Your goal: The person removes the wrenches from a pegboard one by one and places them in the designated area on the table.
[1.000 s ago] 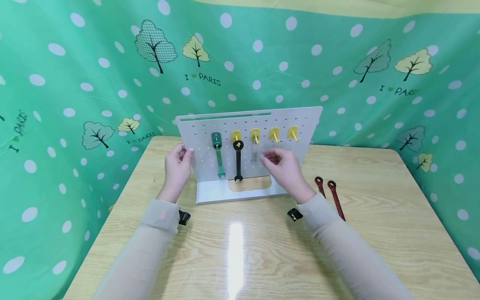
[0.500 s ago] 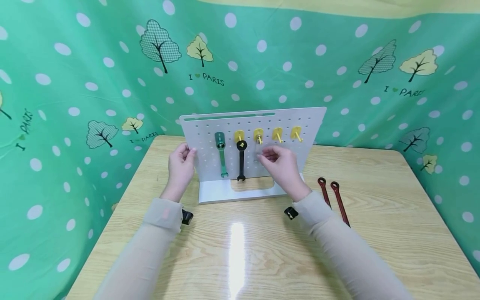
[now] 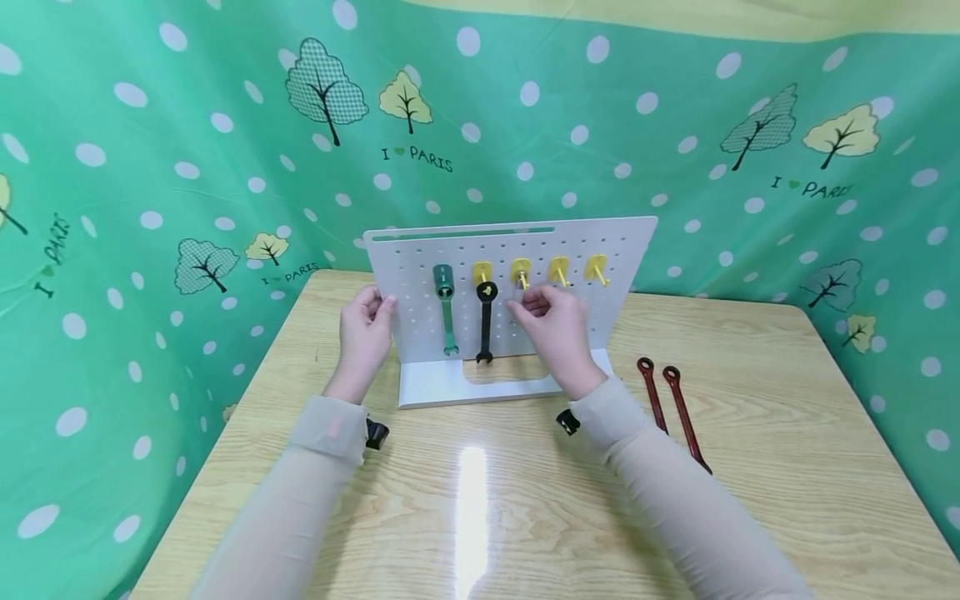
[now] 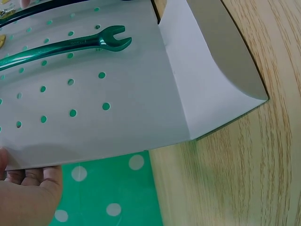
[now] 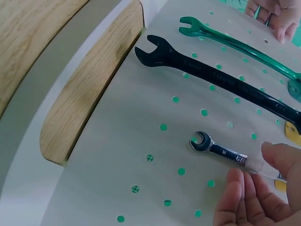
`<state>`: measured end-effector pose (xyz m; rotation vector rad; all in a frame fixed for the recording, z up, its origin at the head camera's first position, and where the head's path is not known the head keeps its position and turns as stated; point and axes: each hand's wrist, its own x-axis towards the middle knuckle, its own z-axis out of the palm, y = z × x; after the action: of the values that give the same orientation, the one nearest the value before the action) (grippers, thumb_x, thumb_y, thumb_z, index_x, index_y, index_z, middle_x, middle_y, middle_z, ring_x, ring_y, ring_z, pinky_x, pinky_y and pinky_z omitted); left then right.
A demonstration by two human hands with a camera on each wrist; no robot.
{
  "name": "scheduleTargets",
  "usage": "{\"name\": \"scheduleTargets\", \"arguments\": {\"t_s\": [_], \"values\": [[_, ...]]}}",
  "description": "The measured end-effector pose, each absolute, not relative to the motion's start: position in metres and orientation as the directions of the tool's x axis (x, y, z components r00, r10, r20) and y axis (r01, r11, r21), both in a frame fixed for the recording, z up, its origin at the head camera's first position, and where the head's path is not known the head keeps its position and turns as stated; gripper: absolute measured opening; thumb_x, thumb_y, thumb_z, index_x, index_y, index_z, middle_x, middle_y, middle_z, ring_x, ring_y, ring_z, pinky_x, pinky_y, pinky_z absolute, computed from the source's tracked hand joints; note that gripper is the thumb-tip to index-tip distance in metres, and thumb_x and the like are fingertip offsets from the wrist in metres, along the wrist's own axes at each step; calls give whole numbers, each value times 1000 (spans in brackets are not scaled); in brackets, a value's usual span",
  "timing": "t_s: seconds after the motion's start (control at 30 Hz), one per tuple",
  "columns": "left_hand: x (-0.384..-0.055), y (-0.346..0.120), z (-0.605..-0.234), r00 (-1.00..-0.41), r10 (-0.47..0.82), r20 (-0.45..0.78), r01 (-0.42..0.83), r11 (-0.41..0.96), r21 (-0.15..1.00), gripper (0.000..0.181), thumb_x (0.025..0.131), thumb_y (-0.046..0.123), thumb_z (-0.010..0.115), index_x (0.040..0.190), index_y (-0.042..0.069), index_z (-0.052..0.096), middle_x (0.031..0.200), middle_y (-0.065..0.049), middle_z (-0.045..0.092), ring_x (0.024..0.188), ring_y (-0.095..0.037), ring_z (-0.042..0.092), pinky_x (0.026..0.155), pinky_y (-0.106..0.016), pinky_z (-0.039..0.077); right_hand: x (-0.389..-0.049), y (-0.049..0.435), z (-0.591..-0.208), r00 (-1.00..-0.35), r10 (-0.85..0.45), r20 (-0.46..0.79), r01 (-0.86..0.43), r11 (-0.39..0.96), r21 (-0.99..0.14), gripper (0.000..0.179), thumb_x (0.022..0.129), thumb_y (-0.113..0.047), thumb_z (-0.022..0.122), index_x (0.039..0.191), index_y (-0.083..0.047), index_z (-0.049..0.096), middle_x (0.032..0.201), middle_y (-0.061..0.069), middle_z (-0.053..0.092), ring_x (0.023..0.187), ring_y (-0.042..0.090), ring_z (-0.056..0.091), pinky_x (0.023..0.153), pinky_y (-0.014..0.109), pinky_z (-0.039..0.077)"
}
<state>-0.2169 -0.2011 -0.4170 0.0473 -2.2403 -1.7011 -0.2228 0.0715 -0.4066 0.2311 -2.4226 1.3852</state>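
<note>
A white pegboard stand (image 3: 420, 342) stands on the table, with a row of hooks across it. My left hand (image 3: 365, 337) grips the board's left edge, thumb in front and fingers behind. A small silver combination wrench (image 5: 225, 151) hangs at the third hook (image 3: 521, 271). My right hand (image 3: 558, 329) pinches its shank between thumb and fingertips; its open end shows in the right wrist view, while the hand covers it in the head view. Left of it hang a black wrench (image 3: 485, 325) and a green wrench (image 3: 447, 321), open ends down.
Two yellow hooks (image 3: 558, 268) with nothing on them are at the board's right. Two dark red wrenches (image 3: 652, 392) lie on the wooden table (image 3: 765, 467), right of the stand. A green dotted cloth (image 3: 495, 108) hangs behind.
My right hand has moved left and up, from beside the silver wrench onto its shank, near the hook. My left hand keeps its grip on the board's edge. The head view has shifted slightly.
</note>
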Motion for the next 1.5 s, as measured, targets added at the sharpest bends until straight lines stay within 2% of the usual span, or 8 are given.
{"name": "scheduleTargets", "arguments": {"t_s": [0.23, 0.57, 0.9, 1.17, 1.33, 1.4, 1.5], "values": [[-217, -200, -416, -949, -214, 230, 165, 284, 945, 23, 106, 9, 54, 121, -6, 64, 111, -21, 70, 94, -26, 64, 83, -45, 56, -223, 68, -406, -932, 43, 361, -279, 552, -786, 13, 91, -15, 80, 90, -5, 72, 81, 1, 69, 73, 14, 65, 64, 25, 56], [-216, -202, -417, -951, -211, 228, 161, 294, 942, 22, 107, 10, 54, 120, -5, 64, 112, -20, 71, 91, -25, 64, 79, -41, 56, -221, 67, -409, -924, -10, 383, -317, 581, -750, 7, 94, -11, 74, 91, -6, 71, 84, 1, 68, 75, 13, 64, 64, 25, 56], [-216, -201, -416, -950, -214, 227, 162, 285, 945, 22, 106, 9, 54, 119, -6, 64, 112, -21, 70, 94, -26, 64, 84, -43, 56, -224, 75, -412, -943, -80, 323, -326, 415, -849, 6, 95, -9, 74, 93, -3, 72, 91, 4, 69, 81, 17, 65, 74, 29, 57], [-215, -201, -416, -948, -214, 236, 166, 301, 939, 23, 107, 11, 53, 119, -5, 64, 110, -20, 70, 91, -25, 62, 79, -39, 54, -224, 81, -416, -949, -124, 290, -314, 302, -900, 8, 96, -10, 74, 93, -2, 73, 92, 7, 70, 84, 20, 67, 78, 31, 57], [-215, -201, -417, -949, -211, 234, 163, 306, 938, 24, 108, 13, 52, 121, -4, 64, 111, -19, 70, 93, -24, 63, 82, -39, 55, -225, 84, -418, -952, -142, 271, -298, 241, -924, 14, 96, -12, 74, 97, 1, 73, 96, 13, 70, 88, 24, 68, 81, 29, 57], [-215, -201, -417, -950, -211, 231, 161, 306, 938, 24, 108, 12, 53, 121, -4, 64, 111, -19, 70, 93, -27, 63, 82, -40, 55, -225, 85, -418, -955, -146, 259, -287, 226, -931, 16, 96, -13, 74, 100, 3, 73, 99, 15, 70, 90, 25, 67, 81, 28, 56], [-215, -201, -416, -949, -215, 231, 159, 307, 938, 24, 108, 12, 53, 120, -5, 64, 110, -19, 70, 93, -35, 61, 75, -31, 53, -220, 85, -408, -957, -155, 245, -276, 222, -935, 16, 97, -9, 72, 102, 6, 71, 101, 18, 69, 91, 28, 67, 81, 27, 56]]}}
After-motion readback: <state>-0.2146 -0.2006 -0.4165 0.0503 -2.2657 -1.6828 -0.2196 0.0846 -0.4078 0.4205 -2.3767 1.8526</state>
